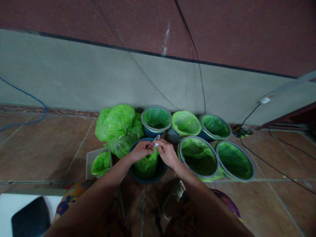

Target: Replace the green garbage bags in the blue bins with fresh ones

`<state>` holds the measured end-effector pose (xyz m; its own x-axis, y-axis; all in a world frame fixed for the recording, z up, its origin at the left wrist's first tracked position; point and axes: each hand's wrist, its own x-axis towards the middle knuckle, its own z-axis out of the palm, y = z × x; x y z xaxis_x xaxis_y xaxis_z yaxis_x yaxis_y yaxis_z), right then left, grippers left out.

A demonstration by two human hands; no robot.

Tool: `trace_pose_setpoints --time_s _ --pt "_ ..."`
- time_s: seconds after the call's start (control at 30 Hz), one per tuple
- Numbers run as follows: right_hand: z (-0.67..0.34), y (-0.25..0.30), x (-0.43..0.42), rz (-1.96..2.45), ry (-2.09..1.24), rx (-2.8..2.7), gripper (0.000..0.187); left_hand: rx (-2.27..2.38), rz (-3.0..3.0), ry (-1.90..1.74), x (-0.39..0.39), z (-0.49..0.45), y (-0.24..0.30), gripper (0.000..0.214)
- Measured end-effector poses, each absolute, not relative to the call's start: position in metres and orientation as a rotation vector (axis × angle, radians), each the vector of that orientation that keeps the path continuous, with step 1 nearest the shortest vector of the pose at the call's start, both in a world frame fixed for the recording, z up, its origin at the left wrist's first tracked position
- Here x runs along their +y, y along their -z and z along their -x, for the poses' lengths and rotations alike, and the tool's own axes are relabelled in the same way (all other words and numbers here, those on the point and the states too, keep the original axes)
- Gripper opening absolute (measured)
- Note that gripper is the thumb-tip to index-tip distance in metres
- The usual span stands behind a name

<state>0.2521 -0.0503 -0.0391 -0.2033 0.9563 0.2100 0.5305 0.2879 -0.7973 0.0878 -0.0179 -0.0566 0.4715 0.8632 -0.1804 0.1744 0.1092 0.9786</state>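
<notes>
In the head view, both my hands meet over a dark blue bin (147,180) in front of me. Inside it a green plastic bag (147,167) is gathered to a narrow neck at the top. A white drawstring (156,145) loops up from that neck. My left hand (142,150) is closed, its fingertips pinched at the string beside the neck. Closed from the other side, my right hand (168,153) grips the string between thumb and fingers. The exact hold of the fingertips is partly hidden.
Several bins lined with green bags, such as the grey-rimmed bin (198,176), stand to the right and behind. Filled green bags (118,122) lean by the wall. A white container (89,164) sits left. Black cables (276,170) cross the tiled floor at right.
</notes>
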Motion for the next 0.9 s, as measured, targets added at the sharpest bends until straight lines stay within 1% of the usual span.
trace_pose_setpoints --time_s 0.07,0.1,0.2,0.23,0.3,0.4,0.47,0.53,0.67,0.73,0.83,0.9 --pt "-0.249 0.041 -0.052 1.303 -0.781 -1.83 0.029 0.988 -1.554 -0.598 -0.019 -0.088 0.059 0.015" --pt "-0.247 0.043 -0.052 1.319 -0.821 -1.811 0.033 0.983 -1.621 -0.589 -0.019 -0.088 0.06 0.017" --pt "-0.247 0.051 -0.051 1.438 -1.081 -1.713 0.053 0.987 -1.771 -0.605 -0.021 -0.088 0.06 0.024" --pt "-0.248 0.054 -0.05 1.464 -1.174 -1.679 0.054 0.991 -1.797 -0.606 -0.022 -0.088 0.06 0.025" --pt "-0.25 0.059 -0.048 1.483 -1.252 -1.649 0.048 0.996 -1.787 -0.612 -0.023 -0.089 0.06 0.027" --pt "-0.257 0.062 -0.043 1.482 -1.119 -1.669 0.034 0.983 -1.658 -0.652 -0.024 -0.09 0.062 0.029" --pt "-0.262 0.061 -0.04 1.461 -1.058 -1.637 0.03 0.98 -1.55 -0.699 -0.023 -0.091 0.063 0.029" --pt "-0.265 0.059 -0.036 1.428 -1.069 -1.514 0.027 1.007 -1.449 -0.728 -0.021 -0.092 0.065 0.027" --pt "-0.266 0.055 -0.033 1.391 -1.156 -1.21 0.025 1.092 -1.27 -0.702 -0.019 -0.095 0.067 0.022" --pt "-0.266 0.053 -0.035 1.41 -1.243 -1.16 0.024 1.125 -1.165 -0.731 -0.018 -0.097 0.068 0.021" --pt "-0.269 0.053 -0.043 1.516 -1.414 -1.251 0.02 1.141 -1.0 -0.815 -0.019 -0.098 0.068 0.022" --pt "-0.272 0.054 -0.047 1.635 -1.444 -1.402 0.017 1.118 -0.941 -0.832 -0.02 -0.096 0.066 0.025"
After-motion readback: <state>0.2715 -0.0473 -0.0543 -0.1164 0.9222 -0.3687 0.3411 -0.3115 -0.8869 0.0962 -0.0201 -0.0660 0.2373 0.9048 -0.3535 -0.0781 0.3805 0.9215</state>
